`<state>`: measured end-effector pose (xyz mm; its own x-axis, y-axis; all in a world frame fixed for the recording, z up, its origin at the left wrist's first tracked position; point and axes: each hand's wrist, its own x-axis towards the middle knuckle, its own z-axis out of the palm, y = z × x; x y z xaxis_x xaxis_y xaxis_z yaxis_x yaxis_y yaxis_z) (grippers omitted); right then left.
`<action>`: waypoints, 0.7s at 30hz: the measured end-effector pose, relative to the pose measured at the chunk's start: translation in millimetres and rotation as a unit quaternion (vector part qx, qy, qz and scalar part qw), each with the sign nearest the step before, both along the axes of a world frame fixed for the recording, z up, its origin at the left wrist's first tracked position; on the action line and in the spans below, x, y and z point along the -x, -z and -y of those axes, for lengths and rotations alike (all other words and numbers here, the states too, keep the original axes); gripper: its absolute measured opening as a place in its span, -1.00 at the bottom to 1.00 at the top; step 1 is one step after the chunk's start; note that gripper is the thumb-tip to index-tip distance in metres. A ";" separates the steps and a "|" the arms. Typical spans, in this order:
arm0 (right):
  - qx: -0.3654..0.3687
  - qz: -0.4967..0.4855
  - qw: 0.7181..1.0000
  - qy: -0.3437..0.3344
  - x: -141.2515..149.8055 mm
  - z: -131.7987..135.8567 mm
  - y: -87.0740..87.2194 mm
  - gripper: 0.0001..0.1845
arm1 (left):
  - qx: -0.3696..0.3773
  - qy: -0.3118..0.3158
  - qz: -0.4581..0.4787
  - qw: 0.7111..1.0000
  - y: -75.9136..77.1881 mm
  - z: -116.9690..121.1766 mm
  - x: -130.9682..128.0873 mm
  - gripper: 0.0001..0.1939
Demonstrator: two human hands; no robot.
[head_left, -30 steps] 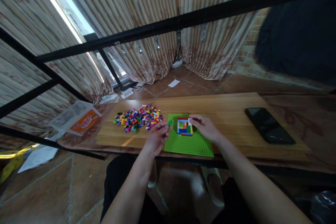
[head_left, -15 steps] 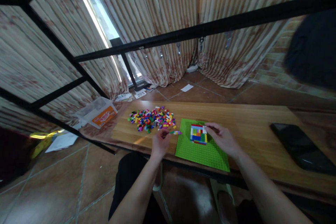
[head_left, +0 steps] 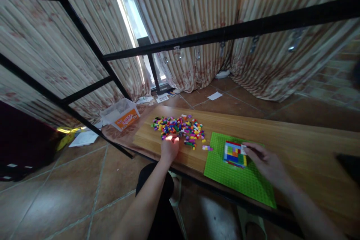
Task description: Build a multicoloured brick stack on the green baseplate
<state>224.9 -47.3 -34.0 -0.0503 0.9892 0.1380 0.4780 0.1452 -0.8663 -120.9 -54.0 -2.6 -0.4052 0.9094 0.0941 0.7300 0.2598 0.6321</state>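
Observation:
A green baseplate (head_left: pixel 239 176) lies on the wooden table (head_left: pixel 295 146) and carries a small square build of coloured bricks (head_left: pixel 234 153). My right hand (head_left: pixel 263 161) rests on the plate, fingertips pinched against the build's right edge. A pile of small coloured bricks (head_left: pixel 180 126) lies to the left. My left hand (head_left: pixel 169 147) reaches into the near edge of the pile, fingers curled down on the bricks; what they hold is hidden. A few loose bricks (head_left: pixel 207 147) sit between pile and plate.
A clear plastic box with an orange label (head_left: pixel 121 113) stands past the table's left end. Black metal frame bars (head_left: pixel 225 32) cross overhead. A dark phone (head_left: pixel 348 163) lies at the far right. Curtains, tiled floor and scattered papers (head_left: pixel 84 138) surround the table.
The view has swung left. My left hand moved from beside the baseplate to the brick pile, leaving a few bricks by the plate's corner. The right hand stays at the build.

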 end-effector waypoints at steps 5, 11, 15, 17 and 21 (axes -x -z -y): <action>0.000 0.021 1.000 0.001 -2.4 0.1 2.1 -0.50 | 0.011 0.026 -0.166 0.986 -13.4 -29.5 19.4 -0.67; 0.011 0.036 0.999 0.020 -0.3 1.5 -2.1 -0.52 | 0.070 0.085 -0.248 0.963 -20.5 -54.0 24.7 -0.65; 0.007 0.033 0.999 0.008 -0.6 1.6 -2.8 -0.53 | 0.043 0.116 -0.243 0.962 -13.4 -54.3 28.6 -0.66; 0.006 0.033 0.999 0.006 -1.1 1.2 -2.2 -0.54 | 0.028 0.125 -0.234 0.964 -10.5 -54.3 30.8 -0.69; 0.001 0.033 0.999 0.005 0.7 1.7 -3.7 -0.54 | -0.013 0.132 -0.216 0.967 -14.9 -52.0 29.0 -0.70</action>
